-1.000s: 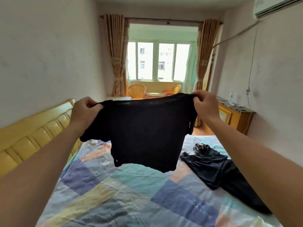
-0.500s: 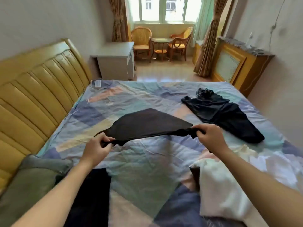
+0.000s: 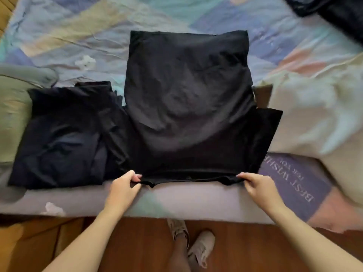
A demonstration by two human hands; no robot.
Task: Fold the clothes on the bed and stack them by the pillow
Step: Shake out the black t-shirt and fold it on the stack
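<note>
A black T-shirt lies spread flat on the patchwork bedsheet, its shoulders at the bed's near edge and its hem far from me. My left hand pinches the shirt's left shoulder. At the other shoulder, my right hand pinches the cloth the same way. To the shirt's left sits a folded dark garment, beside a green pillow. A dark crumpled garment lies at the far right corner.
A white and cream cloth is heaped on the bed to the right of the shirt. Below the bed's near edge are the wooden floor and my feet in light shoes.
The shirt, held up in the air a second ago, has been lowered and laid flat on the bed. My view has tipped down from the window to the bed's edge.
</note>
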